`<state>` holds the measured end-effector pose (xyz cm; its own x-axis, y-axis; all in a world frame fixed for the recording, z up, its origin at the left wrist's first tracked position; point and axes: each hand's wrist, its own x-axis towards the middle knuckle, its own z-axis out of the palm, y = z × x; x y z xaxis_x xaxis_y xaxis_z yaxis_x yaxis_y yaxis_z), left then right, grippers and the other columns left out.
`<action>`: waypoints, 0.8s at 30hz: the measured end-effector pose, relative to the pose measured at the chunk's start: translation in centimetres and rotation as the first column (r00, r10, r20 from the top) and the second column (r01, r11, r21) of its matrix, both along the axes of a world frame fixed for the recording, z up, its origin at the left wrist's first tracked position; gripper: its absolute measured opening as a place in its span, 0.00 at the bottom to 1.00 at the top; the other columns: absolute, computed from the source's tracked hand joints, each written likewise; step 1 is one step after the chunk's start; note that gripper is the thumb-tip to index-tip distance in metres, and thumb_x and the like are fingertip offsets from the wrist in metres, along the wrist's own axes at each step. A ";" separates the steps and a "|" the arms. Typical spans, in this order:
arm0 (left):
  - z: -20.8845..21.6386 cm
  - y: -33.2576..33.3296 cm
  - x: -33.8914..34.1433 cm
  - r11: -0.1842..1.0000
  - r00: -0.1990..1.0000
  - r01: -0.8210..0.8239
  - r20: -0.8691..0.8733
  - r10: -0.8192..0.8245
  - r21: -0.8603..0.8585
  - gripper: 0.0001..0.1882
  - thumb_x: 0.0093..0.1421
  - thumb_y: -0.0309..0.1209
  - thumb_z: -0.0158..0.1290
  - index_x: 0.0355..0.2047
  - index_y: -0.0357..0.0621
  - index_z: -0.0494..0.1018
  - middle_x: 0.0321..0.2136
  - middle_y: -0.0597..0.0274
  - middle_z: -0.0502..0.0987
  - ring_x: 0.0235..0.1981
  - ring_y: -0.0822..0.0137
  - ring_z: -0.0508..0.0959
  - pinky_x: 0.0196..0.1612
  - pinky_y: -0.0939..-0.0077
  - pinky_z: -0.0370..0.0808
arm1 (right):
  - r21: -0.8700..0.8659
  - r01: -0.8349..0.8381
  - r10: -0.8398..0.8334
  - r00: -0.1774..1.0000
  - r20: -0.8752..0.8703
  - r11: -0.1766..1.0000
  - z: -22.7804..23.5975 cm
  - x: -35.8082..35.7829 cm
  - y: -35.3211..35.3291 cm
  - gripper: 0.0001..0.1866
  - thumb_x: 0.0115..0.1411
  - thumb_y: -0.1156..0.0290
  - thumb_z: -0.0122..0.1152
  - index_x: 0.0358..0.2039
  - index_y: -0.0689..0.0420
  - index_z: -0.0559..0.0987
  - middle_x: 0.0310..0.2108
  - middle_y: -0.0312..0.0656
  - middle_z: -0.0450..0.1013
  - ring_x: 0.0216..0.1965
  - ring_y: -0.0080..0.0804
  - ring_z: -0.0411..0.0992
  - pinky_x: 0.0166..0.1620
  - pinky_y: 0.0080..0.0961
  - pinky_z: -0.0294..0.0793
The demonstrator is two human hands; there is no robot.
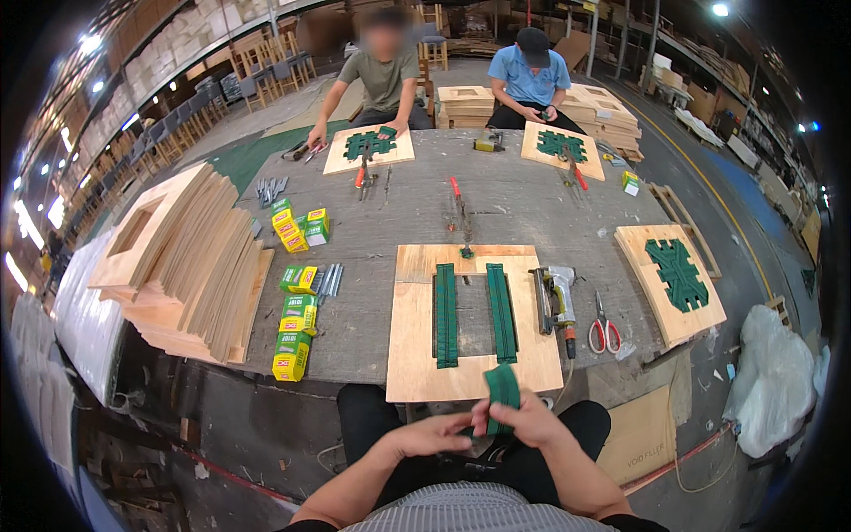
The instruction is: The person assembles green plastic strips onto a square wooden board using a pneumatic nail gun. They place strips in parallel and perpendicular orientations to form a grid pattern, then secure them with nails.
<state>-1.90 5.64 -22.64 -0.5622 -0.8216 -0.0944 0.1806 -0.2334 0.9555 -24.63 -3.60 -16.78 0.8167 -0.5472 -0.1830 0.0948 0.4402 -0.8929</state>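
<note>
A folded length of green elastic webbing strap (pixel 503 387) is pinched in my right hand (pixel 530 419), just past the near edge of a plywood frame. My left hand (pixel 430 436) meets it from the left, its fingertips closed at what looks like the strap's lower end; the fingers partly hide that end. On the plywood frame (pixel 412 328), two green webbing strips, a left one (pixel 446 315) and a right one (pixel 502 312), lie lengthwise beside the rectangular opening. A pneumatic stapler (pixel 558 297) rests against the frame's right side, with red-handled scissors (pixel 605 324) beyond it.
Green-yellow staple boxes (pixel 298 313) and loose staple strips (pixel 330 280) lie left of the frame. Stacked plywood frames (pixel 191 266) stand farther left. A webbed panel (pixel 674 275) sits at right. Red-handled pliers (pixel 461 213) lie ahead. Across the table, two people handle webbed panels.
</note>
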 end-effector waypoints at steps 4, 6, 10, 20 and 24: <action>1.7 -2.9 1.2 0.945 0.895 -0.076 -0.396 0.206 0.317 0.31 0.73 0.47 0.50 0.67 0.41 0.64 0.61 0.56 0.74 0.60 0.63 0.75 0.64 0.65 0.71 | 0.046 -0.231 0.234 0.969 -0.076 0.972 -2.0 0.3 3.2 0.16 0.71 0.67 0.60 0.52 0.66 0.81 0.46 0.46 0.82 0.45 0.33 0.81 0.53 0.31 0.78; 3.1 -4.1 0.5 0.873 0.834 -0.263 -0.358 0.419 0.410 0.27 0.74 0.43 0.51 0.66 0.40 0.66 0.58 0.51 0.77 0.53 0.57 0.80 0.56 0.61 0.78 | -0.016 -0.274 0.265 0.944 -0.194 0.962 -3.0 0.6 4.2 0.17 0.72 0.67 0.60 0.53 0.66 0.81 0.46 0.44 0.82 0.46 0.31 0.81 0.54 0.29 0.78; 4.9 -5.6 -0.3 0.764 0.770 -0.491 -0.201 0.606 0.419 0.16 0.74 0.35 0.50 0.57 0.40 0.72 0.49 0.50 0.82 0.43 0.55 0.85 0.46 0.59 0.85 | -0.120 -0.242 0.190 0.924 -0.333 0.963 -5.0 0.0 4.6 0.17 0.70 0.67 0.62 0.54 0.65 0.80 0.42 0.39 0.82 0.44 0.24 0.78 0.50 0.26 0.78; 3.6 -2.5 -4.4 0.853 0.848 -0.522 0.103 0.520 -0.008 0.14 0.72 0.28 0.52 0.55 0.36 0.77 0.42 0.64 0.82 0.43 0.76 0.79 0.50 0.78 0.76 | -0.159 0.400 -0.412 0.910 -0.047 0.903 -1.4 0.8 -0.9 0.10 0.68 0.74 0.62 0.48 0.65 0.80 0.37 0.36 0.78 0.37 0.20 0.75 0.41 0.21 0.76; 2.6 -1.9 -4.5 0.809 0.807 -0.586 0.118 0.578 0.046 0.11 0.71 0.29 0.56 0.50 0.38 0.78 0.39 0.68 0.80 0.39 0.78 0.77 0.46 0.80 0.76 | -0.259 0.462 -0.490 0.870 -0.053 0.848 -2.1 1.5 -0.6 0.05 0.65 0.75 0.66 0.37 0.63 0.80 0.31 0.31 0.76 0.32 0.14 0.71 0.36 0.16 0.71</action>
